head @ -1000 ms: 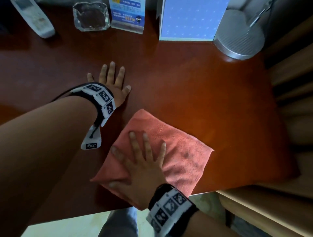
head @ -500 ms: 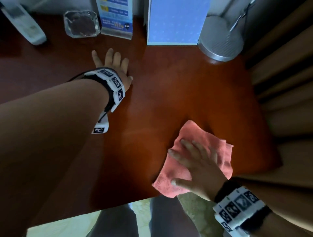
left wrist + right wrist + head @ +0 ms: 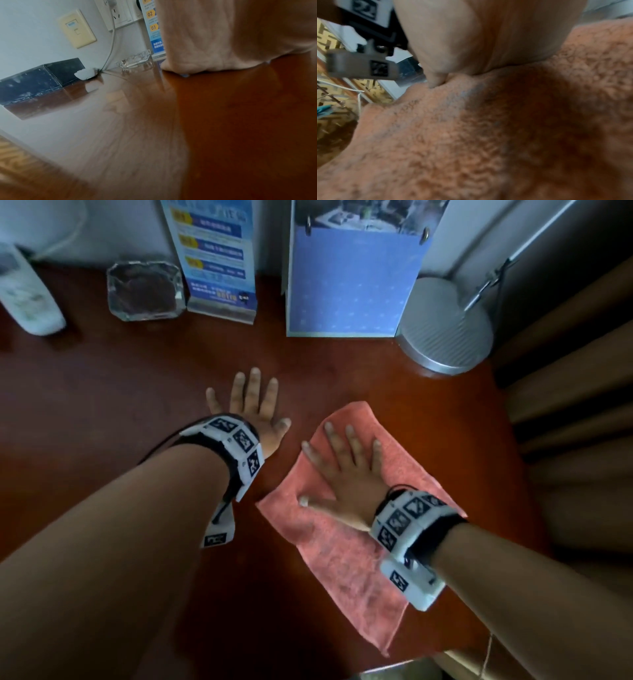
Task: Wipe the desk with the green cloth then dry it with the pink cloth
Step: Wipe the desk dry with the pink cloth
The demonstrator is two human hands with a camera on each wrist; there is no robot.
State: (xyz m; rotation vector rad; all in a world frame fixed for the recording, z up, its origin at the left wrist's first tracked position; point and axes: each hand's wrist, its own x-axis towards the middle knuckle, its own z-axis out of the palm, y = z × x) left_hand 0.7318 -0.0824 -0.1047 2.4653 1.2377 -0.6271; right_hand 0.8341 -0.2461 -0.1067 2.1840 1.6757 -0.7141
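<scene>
The pink cloth (image 3: 346,559) lies spread on the red-brown desk (image 3: 102,412), right of centre, reaching almost to the near edge. My right hand (image 3: 342,470) presses flat on the cloth's far half, fingers straight and spread. In the right wrist view the palm (image 3: 488,37) sits on the fuzzy pink cloth (image 3: 471,135). My left hand (image 3: 253,402) rests flat on the bare desk just left of the cloth, fingers straight; the left wrist view shows its palm (image 3: 231,33) on the wood. No green cloth appears in the head view.
Along the back wall stand a white phone handset (image 3: 24,292), a glass ashtray (image 3: 145,290), a blue leaflet stand (image 3: 215,258), a blue calendar (image 3: 349,275) and a round silver lamp base (image 3: 445,333). A black box (image 3: 37,79) sits far left. Wooden slats border the right.
My right hand slid the pink cloth from the desk's near-right corner back toward the middle and farther from me, and the cloth is spread out longer. The left hand stayed planted.
</scene>
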